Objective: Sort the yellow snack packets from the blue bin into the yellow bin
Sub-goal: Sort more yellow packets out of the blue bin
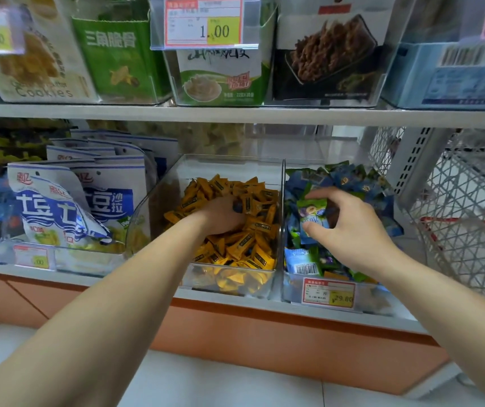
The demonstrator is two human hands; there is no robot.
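Setting: shop aisle, grey shelf point(235, 114) above an orange plinth; clear plastic bins stand side by side on the lower shelf.
Yellow bin: clear bin point(229, 168) heaped with yellow snack packets point(236, 245); it touches the blue bin along a shared wall.
Blue bin: clear bin point(289, 292) to the right, filled with blue and green packets point(350, 177); price label point(328, 292) clipped on its front. One yellowish edge shows low at the front, so strays probably remain.
Left hand: left hand point(220, 214) lies palm down in the yellow pile, fingers curled among the packets. Whether it grips one I cannot tell; likely placed there to drop or settle a packet.
Right hand: right hand point(344, 221) hovers low over the blue bin, fingers spread and bent, thumb against a green-blue packet point(313, 217); nothing clearly pinched. Probably raking the top layer aside to expose yellow ones.
Neighbours: white-blue pouches point(67, 201) left, wire basket point(470, 201) right.
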